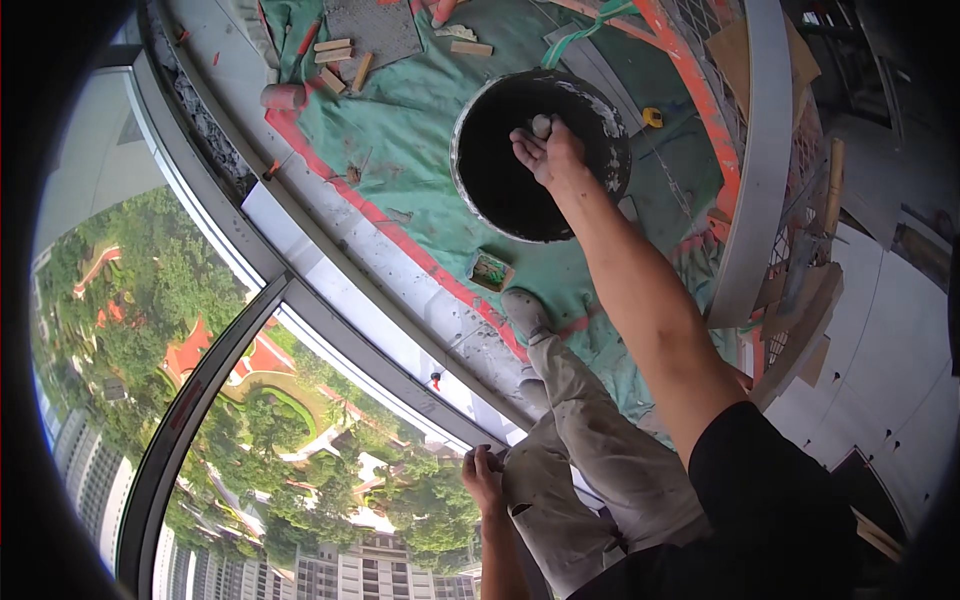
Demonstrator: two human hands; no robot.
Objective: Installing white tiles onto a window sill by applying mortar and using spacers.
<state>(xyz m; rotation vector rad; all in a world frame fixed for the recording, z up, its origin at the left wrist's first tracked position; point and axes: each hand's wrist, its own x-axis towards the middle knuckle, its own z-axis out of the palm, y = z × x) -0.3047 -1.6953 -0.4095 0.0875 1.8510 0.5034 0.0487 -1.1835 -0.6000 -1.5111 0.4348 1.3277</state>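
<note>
A large black bucket with grey crust on its rim stands on a green sheet. Over its mouth reaches my right hand, palm partly turned up. A small grey lump sits at its thumb and fingers; its exact kind is too small to make out. The bucket's dark inside hides what it contains. Low in the picture, beside my bent knee and the window ledge, my left hand has its fingers loosely curled, and nothing shows in them.
Wood offcuts, a mallet head, a small open box and a yellow tape measure lie around the bucket on the green sheet. Curved window frames run along my left. An orange-edged mesh barrier stands right.
</note>
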